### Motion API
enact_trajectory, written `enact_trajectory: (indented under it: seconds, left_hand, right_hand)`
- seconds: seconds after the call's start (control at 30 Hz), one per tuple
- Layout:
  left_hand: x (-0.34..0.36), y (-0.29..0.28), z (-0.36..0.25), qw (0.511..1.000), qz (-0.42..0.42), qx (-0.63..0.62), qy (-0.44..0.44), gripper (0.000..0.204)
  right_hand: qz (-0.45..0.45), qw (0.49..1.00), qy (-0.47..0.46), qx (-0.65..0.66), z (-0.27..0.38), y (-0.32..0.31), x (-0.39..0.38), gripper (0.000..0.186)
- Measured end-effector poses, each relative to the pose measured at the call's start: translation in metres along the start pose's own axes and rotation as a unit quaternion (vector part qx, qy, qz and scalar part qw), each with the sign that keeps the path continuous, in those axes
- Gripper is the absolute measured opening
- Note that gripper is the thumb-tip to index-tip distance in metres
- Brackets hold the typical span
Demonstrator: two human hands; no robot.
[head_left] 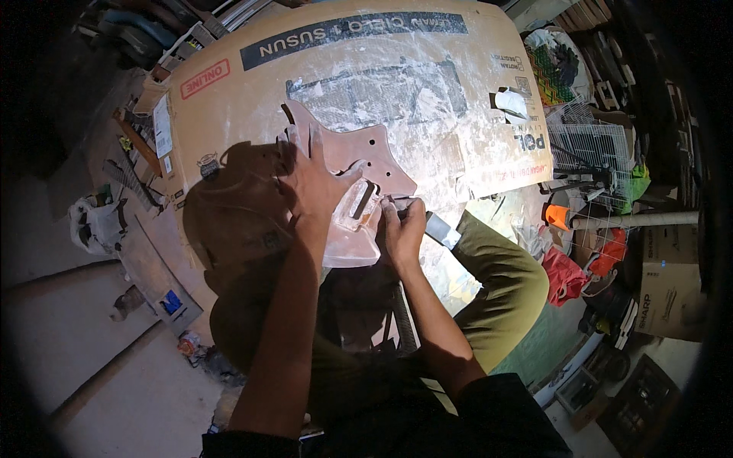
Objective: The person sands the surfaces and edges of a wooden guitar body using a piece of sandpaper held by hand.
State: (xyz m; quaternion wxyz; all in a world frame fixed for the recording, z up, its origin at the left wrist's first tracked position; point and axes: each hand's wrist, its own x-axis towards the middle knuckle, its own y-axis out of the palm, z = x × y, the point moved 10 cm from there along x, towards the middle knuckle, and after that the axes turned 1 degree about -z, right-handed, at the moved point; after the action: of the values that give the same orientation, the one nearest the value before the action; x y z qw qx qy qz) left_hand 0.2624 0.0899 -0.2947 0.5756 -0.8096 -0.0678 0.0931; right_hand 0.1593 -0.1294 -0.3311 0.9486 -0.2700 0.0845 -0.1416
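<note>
Evidently, I am looking down at one bare electric guitar body (pixel 353 146), lying over the near edge of a single dusty cardboard sheet (pixel 229 99), in front of the person's lap. I judge it solid wood: stiff, fairly heavy, and slick where fine dust coats it, with the pointed horns and thin cavity rims the likeliest places to chip. I would take hold of the thick outer edges, well away from that pale-rimmed cavity. Of the two hands, the left hand (pixel 311 183) spreads wide over the face, thumb apart from fingers; shadow keeps me from telling whether its fingertips curl round the edge. The right hand (pixel 406 229) has thumb and finger drawn together beside the cavity, pinching one small dark piece (pixel 388 201) that I cannot identify. I count two dark round holes in the wood, one white scrap (pixel 511 105) on the cardboard, and one wire cage (pixel 592 149) off right.
</note>
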Motion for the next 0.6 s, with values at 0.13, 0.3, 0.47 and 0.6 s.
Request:
enact_trajectory:
  seconds: [0.13,0.3,0.47,0.6]
  left_hand:
    - [-0.003,-0.003,0.004,0.999,-0.035,0.019,0.011,0.115]
    - [-0.001,0.008,-0.003,1.0,-0.02,0.015,0.005,0.117]
    - [-0.002,0.003,-0.001,0.998,-0.047,-0.012,0.032,0.112]
    - [-0.005,-0.01,-0.006,0.997,-0.049,0.054,0.029,0.11]
  right_hand:
    - [0.014,0.999,0.014,0.051,0.01,0.004,-0.031,0.021]
    - [-0.047,0.998,-0.022,-0.037,0.018,-0.012,0.011,0.022]
    - [0.016,0.998,-0.005,0.062,0.012,-0.001,-0.013,0.022]
    - [-0.04,0.999,0.001,-0.007,0.009,-0.003,-0.002,0.019]
